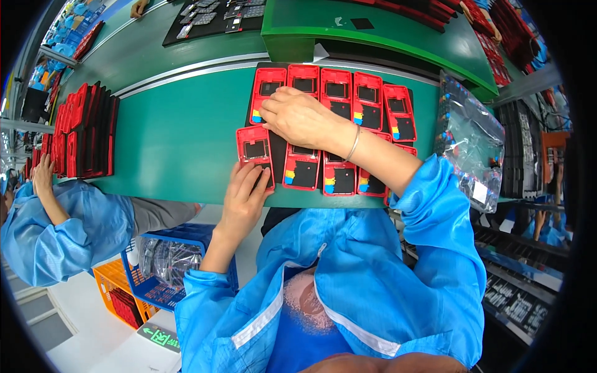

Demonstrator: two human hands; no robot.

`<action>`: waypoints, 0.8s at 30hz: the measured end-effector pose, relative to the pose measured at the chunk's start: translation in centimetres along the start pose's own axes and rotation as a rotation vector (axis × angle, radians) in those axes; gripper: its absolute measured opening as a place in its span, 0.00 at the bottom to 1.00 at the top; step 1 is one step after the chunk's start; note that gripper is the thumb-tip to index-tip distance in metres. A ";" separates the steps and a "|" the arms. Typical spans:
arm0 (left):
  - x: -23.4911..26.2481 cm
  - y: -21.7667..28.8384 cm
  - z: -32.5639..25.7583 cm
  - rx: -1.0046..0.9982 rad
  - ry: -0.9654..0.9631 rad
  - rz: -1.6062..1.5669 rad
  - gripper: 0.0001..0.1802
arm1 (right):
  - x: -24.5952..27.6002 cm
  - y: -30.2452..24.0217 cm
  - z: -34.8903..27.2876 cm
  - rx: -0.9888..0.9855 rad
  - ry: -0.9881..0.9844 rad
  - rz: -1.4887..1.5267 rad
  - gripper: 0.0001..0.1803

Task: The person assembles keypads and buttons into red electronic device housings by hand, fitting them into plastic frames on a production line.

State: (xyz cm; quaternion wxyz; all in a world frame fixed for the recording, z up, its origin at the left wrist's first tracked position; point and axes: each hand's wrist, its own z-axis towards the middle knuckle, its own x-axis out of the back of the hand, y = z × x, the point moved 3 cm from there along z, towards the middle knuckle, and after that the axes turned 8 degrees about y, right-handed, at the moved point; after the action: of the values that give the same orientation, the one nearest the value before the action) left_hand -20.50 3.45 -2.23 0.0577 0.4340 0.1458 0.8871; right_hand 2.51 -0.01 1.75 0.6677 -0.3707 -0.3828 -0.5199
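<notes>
Head view of a green workbench (180,137) on which red phone housings lie in 2 rows on a black tray (278,144). The right hand (298,115) reaches across from the right and lies palm down over the tray, its fingers slightly spread and flat; the fingertips rest on the leftmost housing of the far row (268,93), near its lower edge, and nothing is clasped. A thin bracelet (353,144) circles that wrist. The left hand (244,193) comes up from the near edge of the bench; its fingers lie close together and extended, their tips touching the lower edge of the leftmost housing of the near row (254,149), which sits just beyond them. Whether the thumb pinches that housing cannot be told. To the right of the right-hand fingers the far row continues with 4 more housings (368,99). A clear plastic bag (472,140) lies well to the right of both hands. Far to the left of the fingers stands a stack of red and black housings (84,130), beside a co-worker's sleeve (56,230) in blue.
</notes>
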 end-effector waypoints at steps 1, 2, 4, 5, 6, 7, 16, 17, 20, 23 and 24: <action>0.3 0.2 0.2 -0.019 -0.018 0.044 0.27 | 0.2 0.0 0.2 -0.003 0.000 0.007 0.13; 0.5 0.4 0.4 -0.038 -0.036 0.087 0.26 | 0.4 0.1 0.3 -0.009 -0.028 0.006 0.13; 0.7 0.8 0.6 -0.034 -0.051 0.126 0.25 | 0.5 0.0 0.5 -0.012 -0.057 0.009 0.13; 0.7 0.9 0.7 -0.032 -0.060 0.164 0.25 | 0.7 -0.3 0.4 0.020 -0.004 0.004 0.13; 0.7 1.1 0.8 -0.028 -0.061 0.167 0.25 | 1.1 -0.7 0.2 0.052 0.049 -0.001 0.13; 0.6 1.2 0.8 -0.019 -0.071 0.182 0.25 | 1.7 -1.3 0.1 0.056 0.047 0.001 0.13; -0.1 0.9 -0.6 0.009 -0.041 0.211 0.27 | 2.7 -6.3 -3.8 0.125 -0.065 0.218 0.18; 0.2 1.0 -0.4 -0.009 -0.053 0.233 0.26 | 3.0 -6.5 -3.8 0.123 -0.047 0.180 0.17; 0.6 1.3 0.4 -0.044 -0.050 0.278 0.26 | 2.9 -7.2 -3.7 0.134 -0.044 0.097 0.18; 0.3 1.2 0.4 -0.054 -0.082 0.259 0.27 | 3.2 -7.7 -3.9 0.150 -0.057 0.009 0.20; 0.3 1.2 0.3 -0.064 -0.113 0.281 0.29 | 3.9 -7.7 -4.1 0.133 -0.044 0.007 0.21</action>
State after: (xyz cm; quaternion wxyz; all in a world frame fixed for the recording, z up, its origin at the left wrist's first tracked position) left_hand -20.48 2.48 -1.46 -0.0451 0.4972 0.0521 0.8649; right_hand -3.82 -6.70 4.18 0.6842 -0.3381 -0.4298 -0.4825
